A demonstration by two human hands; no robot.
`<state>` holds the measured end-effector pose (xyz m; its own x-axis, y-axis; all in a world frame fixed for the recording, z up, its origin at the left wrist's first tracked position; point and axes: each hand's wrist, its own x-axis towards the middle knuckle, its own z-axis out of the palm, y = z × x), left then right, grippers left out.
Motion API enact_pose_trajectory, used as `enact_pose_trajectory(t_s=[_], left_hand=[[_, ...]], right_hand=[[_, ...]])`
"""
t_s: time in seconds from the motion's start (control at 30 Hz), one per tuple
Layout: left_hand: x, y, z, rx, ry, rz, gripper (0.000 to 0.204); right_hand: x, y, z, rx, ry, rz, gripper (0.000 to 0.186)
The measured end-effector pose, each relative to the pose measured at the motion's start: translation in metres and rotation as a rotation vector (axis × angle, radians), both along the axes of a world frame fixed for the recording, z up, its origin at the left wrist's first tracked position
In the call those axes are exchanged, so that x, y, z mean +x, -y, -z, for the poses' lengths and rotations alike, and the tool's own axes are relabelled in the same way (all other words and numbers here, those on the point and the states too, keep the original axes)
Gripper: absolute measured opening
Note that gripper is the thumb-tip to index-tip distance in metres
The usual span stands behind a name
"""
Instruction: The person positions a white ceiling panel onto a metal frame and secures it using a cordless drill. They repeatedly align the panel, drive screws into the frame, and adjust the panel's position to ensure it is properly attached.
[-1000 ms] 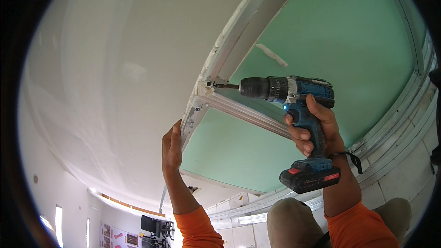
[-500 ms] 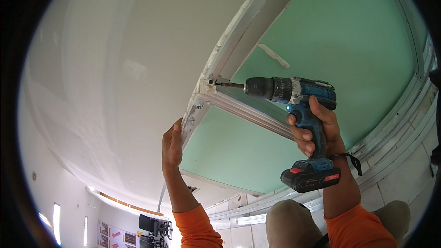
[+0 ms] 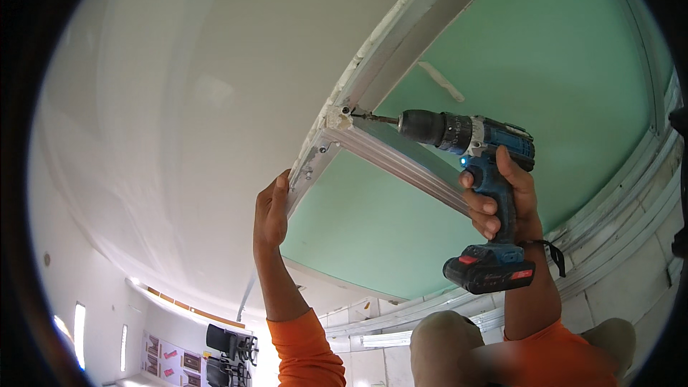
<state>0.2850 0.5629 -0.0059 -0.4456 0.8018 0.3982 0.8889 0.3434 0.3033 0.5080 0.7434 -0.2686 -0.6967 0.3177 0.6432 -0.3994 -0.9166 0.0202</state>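
My right hand point(image 3: 505, 197) grips the handle of a blue and black cordless drill point(image 3: 494, 136), its small light lit and a strap hanging at the wrist. The drill's bit point(image 3: 378, 119) points left at a screw point(image 3: 345, 110) where a metal profile point(image 3: 408, 165) meets the edge of a white board. Whether bit and screw touch, I cannot tell. Lower down, my left hand point(image 3: 271, 211) is closed round the metal-lined edge point(image 3: 304, 172) of that board, its fingers partly hidden behind it. A second screw point(image 3: 324, 148) sits in the edge between hand and bit.
A large white wall board point(image 3: 215, 100) fills the left side. Green board point(image 3: 344, 236) lies behind the frame, with a pale strip point(image 3: 441, 80) on it. Long metal profiles point(image 3: 623, 244) lie on the tiled floor at right. Black chairs point(image 3: 229, 347) stand far off at lower left.
The drill, frame and screws sit slightly farther right and up in the picture as the view shifts. Both hands keep their holds, and the bit stays close to the screw.
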Motion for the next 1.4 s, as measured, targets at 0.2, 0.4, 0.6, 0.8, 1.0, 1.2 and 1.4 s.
enact_pose_trajectory(t_s=[0.2, 0.4, 0.6, 0.8, 1.0, 1.2, 1.4], left_hand=[[0.003, -0.001, 0.002, 0.011, 0.01, -0.039, 0.061], [-0.013, -0.006, 0.004, 0.025, 0.027, -0.011, 0.064], [-0.033, -0.009, -0.01, 0.074, 0.037, 0.029, 0.064], [-0.035, -0.023, -0.011, 0.099, -0.013, -0.045, 0.073], [-0.037, -0.032, -0.007, 0.157, -0.112, -0.051, 0.078], [0.007, -0.057, 0.007, 0.663, -0.572, 0.202, 0.054], [0.09, -0.057, 0.044, 0.602, 0.233, 0.371, 0.046]], right_hand=[[0.0, -0.002, 0.0, 0.031, -0.016, 0.036, 0.068], [0.001, 0.0, 0.0, 0.021, 0.03, 0.072, 0.068], [0.003, 0.0, -0.01, 0.005, -0.016, 0.125, 0.068], [0.001, -0.002, -0.009, 0.096, -0.047, 0.192, 0.072], [-0.019, 0.0, 0.0, 0.175, -0.2, 0.088, 0.074], [-0.037, -0.007, -0.001, 0.195, -0.311, 0.093, 0.071], [-0.042, -0.004, -0.014, 0.251, -0.435, 0.181, 0.062]])
